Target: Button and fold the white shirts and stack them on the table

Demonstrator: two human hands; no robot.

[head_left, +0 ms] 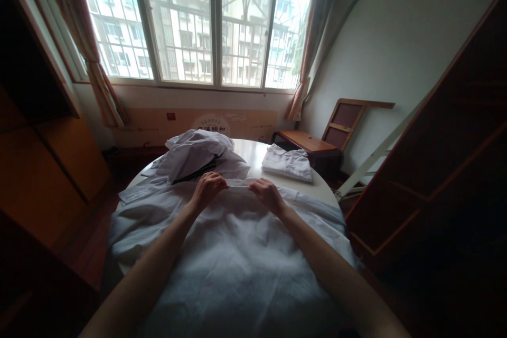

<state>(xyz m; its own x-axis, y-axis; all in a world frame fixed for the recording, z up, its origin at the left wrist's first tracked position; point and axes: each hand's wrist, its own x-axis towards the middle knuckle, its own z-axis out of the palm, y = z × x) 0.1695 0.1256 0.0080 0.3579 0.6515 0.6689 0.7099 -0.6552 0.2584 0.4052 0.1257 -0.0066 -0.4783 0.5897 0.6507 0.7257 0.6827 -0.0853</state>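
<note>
A white shirt (241, 253) lies spread over the near part of a round white table (256, 154), its sleeves reaching out to both sides. My left hand (209, 187) pinches the shirt's far edge, around the collar, left of its middle. On the same edge, a short way to the right, my right hand (267, 194) pinches the cloth too. Between them the edge runs nearly straight. Both hands' fingertips are partly hidden by the hands themselves. Beyond my left hand is a heap of white clothes (198, 150) with something dark in it. A folded white shirt (288, 162) lies at the back right.
Behind the table stand a wooden chair or bench (304, 141) and a large printed cardboard panel (158, 124) under the window. A white ladder-like frame (368, 169) leans at the right beside a dark wooden cabinet (428, 169). An orange-brown cabinet (71, 169) is on the left.
</note>
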